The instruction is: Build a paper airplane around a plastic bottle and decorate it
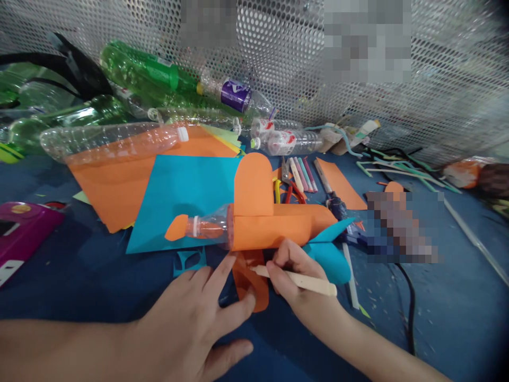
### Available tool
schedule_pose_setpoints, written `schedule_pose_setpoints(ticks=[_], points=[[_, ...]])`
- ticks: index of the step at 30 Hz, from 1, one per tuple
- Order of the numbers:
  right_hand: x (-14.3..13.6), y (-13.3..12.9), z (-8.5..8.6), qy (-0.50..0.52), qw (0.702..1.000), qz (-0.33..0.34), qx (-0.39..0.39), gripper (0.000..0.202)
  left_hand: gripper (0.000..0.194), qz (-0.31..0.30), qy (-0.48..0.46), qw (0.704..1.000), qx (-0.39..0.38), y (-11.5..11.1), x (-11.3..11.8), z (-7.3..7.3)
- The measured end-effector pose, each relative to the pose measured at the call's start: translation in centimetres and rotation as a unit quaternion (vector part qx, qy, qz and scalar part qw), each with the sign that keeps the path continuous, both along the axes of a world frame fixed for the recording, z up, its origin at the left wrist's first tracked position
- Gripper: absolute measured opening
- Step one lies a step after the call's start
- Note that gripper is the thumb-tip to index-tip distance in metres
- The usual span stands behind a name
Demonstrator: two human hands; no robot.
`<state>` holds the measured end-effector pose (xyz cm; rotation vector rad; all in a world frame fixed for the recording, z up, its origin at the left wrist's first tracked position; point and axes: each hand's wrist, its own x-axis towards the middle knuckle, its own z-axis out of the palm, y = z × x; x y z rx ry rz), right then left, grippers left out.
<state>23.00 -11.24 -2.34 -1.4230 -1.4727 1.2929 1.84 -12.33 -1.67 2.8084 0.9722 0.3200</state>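
A model plane made from a clear plastic bottle [217, 218] wrapped in orange paper [274, 232] lies across the middle. One orange wing [253, 185] points away from me; the nearer wing [260, 302] lies partly under my hands. Blue paper fins [332, 260] form the tail, and an orange paper piece [177, 228] sits at the cap end. My left hand [199, 310] is spread, its fingertips touching the near wing. Pinched in my right hand [296, 270] is a cream marker [310, 283], its tip on that wing near the body.
Blue card [186, 196] and orange card [119, 196] lie beyond the plane. Several bottles [139, 69] line the perforated metal wall [286, 48]. Markers [304, 175], pliers [285, 172], a glue gun [338, 204] with its black cord [411, 307], and a purple case [27, 233] surround it.
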Motion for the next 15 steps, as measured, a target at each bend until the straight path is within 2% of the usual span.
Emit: schedule_pose_setpoints(ticks=[4, 9, 15], points=[[-0.05, 0.02, -0.04, -0.007, 1.000, -0.018, 0.004, 0.026, 0.040, -0.003, -0.004, 1.000, 0.004, -0.02, 0.01, 0.03], [-0.02, 0.03, -0.13, 0.005, 1.000, 0.002, -0.004, 0.026, 0.040, 0.002, 0.009, 1.000, -0.001, -0.04, 0.09, 0.22], [0.00, 0.04, -0.21, 0.005, 1.000, -0.007, -0.001, 0.026, 0.042, 0.000, 0.019, 1.000, -0.005, -0.04, 0.15, 0.46]])
